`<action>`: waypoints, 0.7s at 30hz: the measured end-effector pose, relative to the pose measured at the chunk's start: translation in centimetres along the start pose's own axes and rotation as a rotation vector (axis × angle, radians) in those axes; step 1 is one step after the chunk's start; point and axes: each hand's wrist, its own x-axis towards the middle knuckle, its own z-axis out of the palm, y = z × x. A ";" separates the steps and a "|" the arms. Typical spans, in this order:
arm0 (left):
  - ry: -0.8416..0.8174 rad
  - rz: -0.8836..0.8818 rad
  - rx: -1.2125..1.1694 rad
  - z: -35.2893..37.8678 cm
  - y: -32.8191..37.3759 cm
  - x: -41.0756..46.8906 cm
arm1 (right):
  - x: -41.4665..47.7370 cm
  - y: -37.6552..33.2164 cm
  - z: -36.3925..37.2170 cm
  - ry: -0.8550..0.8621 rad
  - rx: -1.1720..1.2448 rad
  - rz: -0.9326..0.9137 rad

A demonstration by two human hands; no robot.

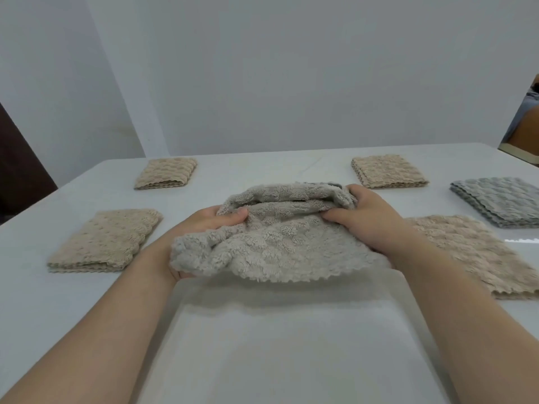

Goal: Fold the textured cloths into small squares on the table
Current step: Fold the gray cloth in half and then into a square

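Observation:
A fluffy grey-beige textured cloth (274, 243) is bunched up and held just above the white table (262, 345) at the centre. My left hand (201, 225) grips its left side, thumb on top and fingers underneath. Gripping the right side is my right hand (367, 220), its fingers curled into the upper fold. The cloth's zigzag front edge hangs free and casts a shadow on the table.
Folded beige cloths lie at the left (108, 242), back left (166, 173) and back right (388, 172). A larger beige cloth (478, 258) lies at the right, a folded grey cloth (501, 199) beyond it. A person's arm (525, 121) shows at the right edge.

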 end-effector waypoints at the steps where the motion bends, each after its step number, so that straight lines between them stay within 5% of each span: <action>1: -0.011 -0.047 -0.051 0.1 -0.1 -0.2 | 0.0 0.0 -0.5 -0.047 -0.003 0.038; 4: -0.054 -0.141 -0.194 0.1 -0.9 0.1 | -0.1 0.3 -0.9 -0.133 -0.058 0.117; 13: 0.402 0.150 0.434 -1.0 -3.6 2.5 | -0.3 1.7 0.2 -0.046 -0.365 0.034; 21: 0.498 0.199 0.303 -1.4 -3.6 2.8 | 0.3 2.6 1.0 0.147 -0.446 -0.066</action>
